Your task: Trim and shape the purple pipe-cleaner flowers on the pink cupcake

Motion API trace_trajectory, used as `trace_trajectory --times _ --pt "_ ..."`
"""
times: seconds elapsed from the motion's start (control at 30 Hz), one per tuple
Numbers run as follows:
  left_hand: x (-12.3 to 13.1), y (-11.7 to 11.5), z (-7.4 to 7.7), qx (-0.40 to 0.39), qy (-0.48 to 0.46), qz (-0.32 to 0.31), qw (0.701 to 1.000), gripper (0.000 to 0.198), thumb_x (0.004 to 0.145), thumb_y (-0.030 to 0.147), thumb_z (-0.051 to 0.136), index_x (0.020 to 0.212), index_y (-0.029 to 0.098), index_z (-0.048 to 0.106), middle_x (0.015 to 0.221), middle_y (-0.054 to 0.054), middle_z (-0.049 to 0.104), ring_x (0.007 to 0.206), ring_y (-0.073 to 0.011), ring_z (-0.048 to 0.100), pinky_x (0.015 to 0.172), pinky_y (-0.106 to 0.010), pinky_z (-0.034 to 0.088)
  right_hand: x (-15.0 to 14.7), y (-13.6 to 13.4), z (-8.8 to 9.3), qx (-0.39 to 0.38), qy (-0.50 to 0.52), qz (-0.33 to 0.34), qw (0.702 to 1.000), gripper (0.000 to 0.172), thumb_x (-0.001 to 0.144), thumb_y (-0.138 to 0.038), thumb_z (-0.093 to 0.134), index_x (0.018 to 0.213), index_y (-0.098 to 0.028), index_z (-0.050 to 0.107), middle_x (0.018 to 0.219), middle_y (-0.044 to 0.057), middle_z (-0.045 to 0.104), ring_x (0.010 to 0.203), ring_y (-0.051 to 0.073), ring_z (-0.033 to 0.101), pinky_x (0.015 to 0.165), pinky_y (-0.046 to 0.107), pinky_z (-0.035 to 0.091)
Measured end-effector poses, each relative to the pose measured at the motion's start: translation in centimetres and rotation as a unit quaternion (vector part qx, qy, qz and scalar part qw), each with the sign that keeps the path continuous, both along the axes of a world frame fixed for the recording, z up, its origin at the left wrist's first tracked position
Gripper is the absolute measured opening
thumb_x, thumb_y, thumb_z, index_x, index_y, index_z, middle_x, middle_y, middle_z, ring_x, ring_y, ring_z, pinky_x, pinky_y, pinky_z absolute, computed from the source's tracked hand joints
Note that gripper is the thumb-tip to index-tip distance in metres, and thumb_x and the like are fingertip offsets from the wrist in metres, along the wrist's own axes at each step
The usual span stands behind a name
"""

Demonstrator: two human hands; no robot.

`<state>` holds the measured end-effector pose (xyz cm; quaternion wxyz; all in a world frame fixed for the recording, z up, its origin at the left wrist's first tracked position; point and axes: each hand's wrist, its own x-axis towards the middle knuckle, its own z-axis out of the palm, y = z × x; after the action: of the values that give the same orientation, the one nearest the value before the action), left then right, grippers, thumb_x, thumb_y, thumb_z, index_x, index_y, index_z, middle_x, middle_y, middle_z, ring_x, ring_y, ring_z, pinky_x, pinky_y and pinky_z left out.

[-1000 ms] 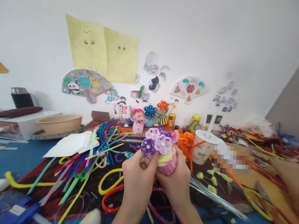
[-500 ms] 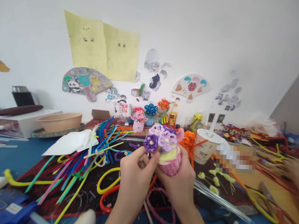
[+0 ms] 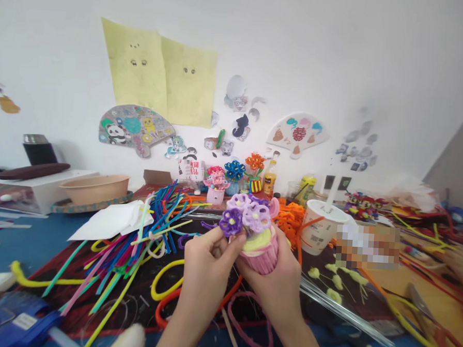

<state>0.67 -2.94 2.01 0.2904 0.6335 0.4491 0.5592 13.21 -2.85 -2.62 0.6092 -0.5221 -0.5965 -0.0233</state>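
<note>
Centre frame, low, both hands meet over the dark mat [image 3: 248, 304]. The right hand [image 3: 283, 285] is wrapped around a pink ribbed pot [image 3: 264, 258] and holds it tilted just above the mat. The left hand [image 3: 205, 263] is closed in a pinch under a dark purple flower [image 3: 231, 221] at the pot's left rim.

Room is tight. The blue table [image 3: 29, 248] shows bare only at the left edge, between white paper sheets [image 3: 112, 221] and a blue glue gun [image 3: 18, 322] in the lower left corner.

Now the containers. That pink pot carries a pale yellow filling and a cluster of lilac flowers [image 3: 254, 215] on top. Right of it, just beside, a lidded paper cup [image 3: 321, 231] stands with a straw upright in it. Far left, a tan bowl [image 3: 94, 187] sits on a plate; what it holds I can't tell.

Around the hands: a heap of coloured pipe cleaners [image 3: 151, 226] fans out to the left, and yellow and red loops [image 3: 163, 289] lie right under the left wrist. Silver wires [image 3: 341, 310] stretch away lower right, close to the right forearm. Orange pipe cleaners [image 3: 289, 218] pile up behind the pot. Finished little flower pots [image 3: 233, 180] line the wall. Far right, another person's hand [image 3: 461, 263], blurred.
</note>
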Motion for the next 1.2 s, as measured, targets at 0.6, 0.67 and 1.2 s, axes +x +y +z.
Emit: trace_trajectory --times 0.6,0.67,1.2 --pt "0.2 0.2 -1.1 0.038 0.058 0.036 0.997 0.023 0.086 0.035 0.051 0.074 0.017 0.058 0.056 0.005 0.049 0.053 -0.0094 0.041 0.053 -0.019 0.035 -0.1 -0.3 0.2 -0.082 0.040 0.058 0.994 0.063 0.060 -0.033 0.075 0.119 -0.023 0.054 0.100 0.004 0.069 0.085 0.024 0.067 0.076 0.033 0.054" --pt "0.3 0.1 -1.1 0.045 0.061 0.041 0.996 0.021 0.086 0.034 0.051 0.075 0.017 0.058 0.056 0.006 0.050 0.053 -0.0093 0.042 0.054 -0.019 0.035 -0.1 -0.2 0.2 -0.088 0.044 0.065 0.993 0.064 0.060 -0.031 0.075 0.119 -0.023 0.054 0.100 0.003 0.068 0.085 0.024 0.066 0.076 0.032 0.054" --pt "0.3 -0.8 -0.6 0.132 0.085 0.069 0.985 0.027 0.087 0.027 0.054 0.066 0.014 0.062 0.052 0.009 0.022 0.046 -0.0056 0.022 0.044 -0.019 0.020 0.2 -0.1 0.4 -0.064 0.048 0.025 0.996 0.060 0.061 -0.040 0.076 0.115 -0.019 0.056 0.101 0.007 0.069 0.086 0.025 0.067 0.074 0.034 0.054"
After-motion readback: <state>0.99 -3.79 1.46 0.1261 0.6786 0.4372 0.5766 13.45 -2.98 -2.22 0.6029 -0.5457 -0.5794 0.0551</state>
